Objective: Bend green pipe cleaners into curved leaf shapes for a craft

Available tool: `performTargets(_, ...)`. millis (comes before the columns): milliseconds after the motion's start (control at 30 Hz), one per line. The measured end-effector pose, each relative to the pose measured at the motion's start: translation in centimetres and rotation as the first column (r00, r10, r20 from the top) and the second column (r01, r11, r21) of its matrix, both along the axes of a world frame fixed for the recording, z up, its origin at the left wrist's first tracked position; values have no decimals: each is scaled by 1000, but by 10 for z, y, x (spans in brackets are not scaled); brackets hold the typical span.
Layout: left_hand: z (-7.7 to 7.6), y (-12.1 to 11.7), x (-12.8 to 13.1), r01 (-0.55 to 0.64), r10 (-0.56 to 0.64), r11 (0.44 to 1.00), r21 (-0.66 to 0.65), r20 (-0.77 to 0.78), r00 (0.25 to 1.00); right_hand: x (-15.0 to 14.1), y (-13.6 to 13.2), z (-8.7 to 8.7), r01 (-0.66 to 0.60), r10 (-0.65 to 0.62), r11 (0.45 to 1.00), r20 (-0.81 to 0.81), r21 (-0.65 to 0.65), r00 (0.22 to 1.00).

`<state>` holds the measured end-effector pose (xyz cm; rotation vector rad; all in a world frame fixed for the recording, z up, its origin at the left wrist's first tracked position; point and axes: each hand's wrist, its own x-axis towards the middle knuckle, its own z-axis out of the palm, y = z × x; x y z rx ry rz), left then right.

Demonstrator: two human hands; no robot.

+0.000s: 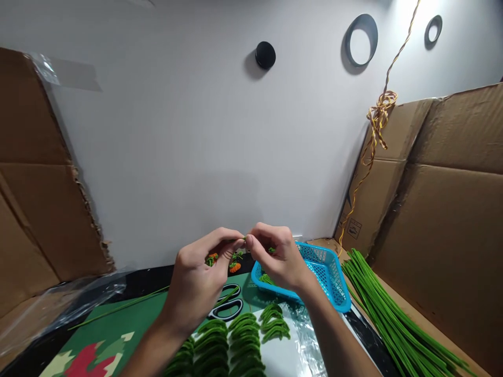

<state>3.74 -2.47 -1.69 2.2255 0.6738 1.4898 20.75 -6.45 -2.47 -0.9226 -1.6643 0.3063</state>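
My left hand [204,275] and my right hand [277,256] meet fingertip to fingertip above the table. Both are closed in a pinch on a short green pipe cleaner [244,238], mostly hidden by the fingers. Below them, curved green fuzzy pieces [245,345] lie in rows on a white sheet [271,361]. Scissors [230,310] with black and white handles rest on the green mat beneath my left hand. Small orange and green pieces [234,267] show behind the hands.
A blue plastic basket [338,288] with some green pieces stands behind my right forearm. To the right lies a bundle of long green pipe cleaners [396,319]. Cardboard [444,209] walls both sides; a twisted cord [379,118] hangs at right. One long green stem [118,307] crosses the mat [151,309].
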Motion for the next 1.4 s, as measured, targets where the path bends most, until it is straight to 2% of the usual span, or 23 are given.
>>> performTargets(267,2,5,1,102,-105,972,-212,-4,994,6,3,1,166,-172,979,38,121,984)
performTargets(367,1,3,2,105,-115,970,-218,-31,993,5,3,0,195,-207,967,61,162,976)
performTargets(433,0,-2,3,80,-93,982,-171,-73,993,4,2,1,225,-248,952,93,206,964)
performTargets(567,-1,-11,4,14,-16,1000,-23,-123,992,2,-4,2,312,-380,902,205,299,902)
performTargets(633,-1,-12,5,6,-7,1000,-6,-103,995,2,-6,2,353,-448,870,254,345,857)
performTargets(733,-1,-11,5,10,-15,998,-69,-73,997,1,-5,1,372,-498,832,259,412,827)
performTargets(933,0,-5,3,49,-54,972,-231,-18,998,6,-6,3,484,-594,733,103,478,798)
performTargets(1100,1,-7,5,122,-122,952,-280,16,992,8,-13,7,444,-532,785,104,433,840)
performTargets(1233,-2,-11,8,116,-100,972,-206,84,991,5,-15,5,439,-543,786,147,436,827)
performTargets(1400,-5,-7,9,73,-58,979,-193,82,995,4,-18,6,432,-547,776,150,459,823)
